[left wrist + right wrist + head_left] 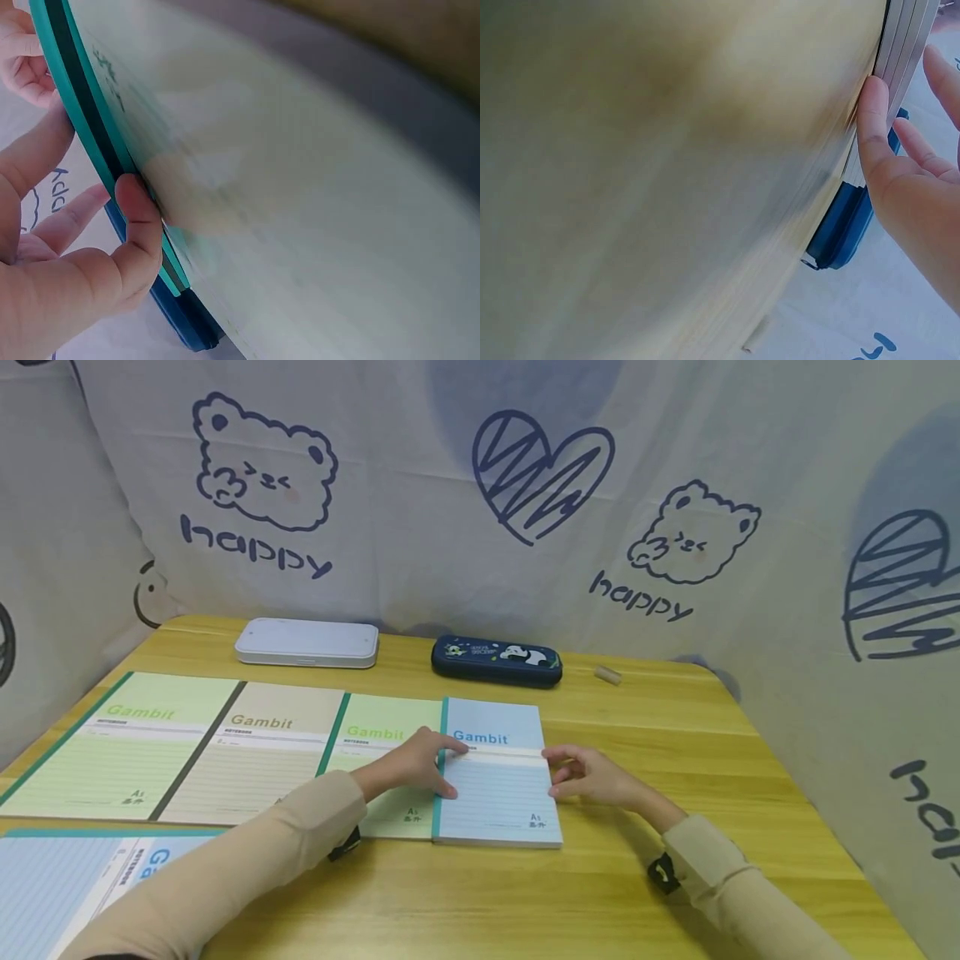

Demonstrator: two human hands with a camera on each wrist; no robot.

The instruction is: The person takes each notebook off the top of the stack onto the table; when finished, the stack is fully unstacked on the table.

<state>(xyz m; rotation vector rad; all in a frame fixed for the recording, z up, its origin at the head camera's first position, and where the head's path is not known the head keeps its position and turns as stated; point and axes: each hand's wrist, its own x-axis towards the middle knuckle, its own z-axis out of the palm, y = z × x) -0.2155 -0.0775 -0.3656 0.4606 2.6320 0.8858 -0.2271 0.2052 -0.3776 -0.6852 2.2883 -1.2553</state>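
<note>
A blue Gambit notebook lies on top of a small stack, its teal spine on the left. My left hand touches the spine side, thumb and index finger spread apart. In the left wrist view the thumb presses against teal spines, one above another. On the opposite side, my right hand touches the right edge with its thumb and fingertips. Several page blocks show beside that thumb in the right wrist view. A green notebook lies against the stack's left side, partly hidden by my left hand.
Farther left lie a beige notebook and another green notebook. A blue notebook lies at front left, partly under my left sleeve. Along the back sit a white case, a dark blue panda case and a small tan block.
</note>
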